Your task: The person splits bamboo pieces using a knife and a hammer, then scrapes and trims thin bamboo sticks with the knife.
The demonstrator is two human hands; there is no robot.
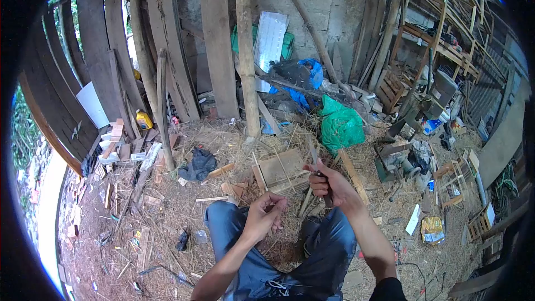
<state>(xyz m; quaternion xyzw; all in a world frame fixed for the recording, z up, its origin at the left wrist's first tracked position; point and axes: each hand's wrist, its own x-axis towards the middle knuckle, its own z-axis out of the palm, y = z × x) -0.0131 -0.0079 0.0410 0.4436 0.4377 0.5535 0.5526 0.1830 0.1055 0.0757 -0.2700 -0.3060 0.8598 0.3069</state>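
My right hand is wrapped round the dark handle of a knife, whose blade points up and away from me. To its left, my left hand is raised above my lap with the fingers curled and pressed together; whatever they may pinch is too small to make out. Just beyond both hands lies a wooden board on the straw-covered ground, with thin strips of wood across and beside it. The two hands are apart.
A green sack lies beyond the board. A wooden post stands ahead, left of it. Dark cloth and a wood offcut lie nearby. At the right are a metal machine and a small wooden crate.
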